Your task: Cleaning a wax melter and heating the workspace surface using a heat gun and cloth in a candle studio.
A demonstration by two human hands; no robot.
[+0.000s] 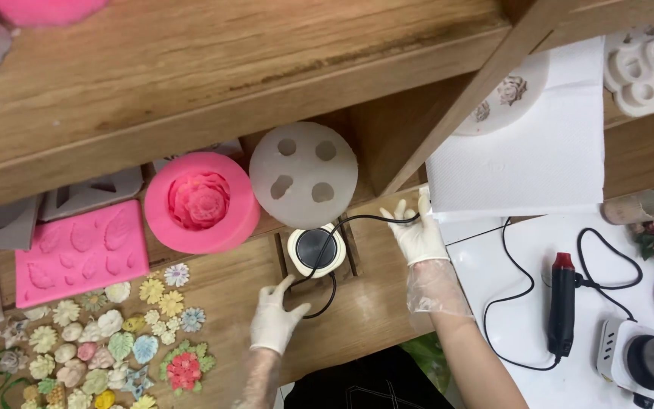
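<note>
Both my gloved hands worked the black cord [325, 250] on the tabletop [372, 303]: left grip [276, 316] pinching its loop beside the round warmer [316, 249], right grip [416, 231] closed on its far run (slack seemed wise).

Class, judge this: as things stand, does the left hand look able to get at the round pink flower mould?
Probably yes. The left hand rests by the small round warmer, and the pink flower mould sits just beyond it, with only bare wood between them.

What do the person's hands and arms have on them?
Both the left hand and the right hand wear thin white gloves. A loose, see-through plastic cuff crinkles around each wrist. Past the cuffs the forearms are bare, with no sleeves showing.
</note>
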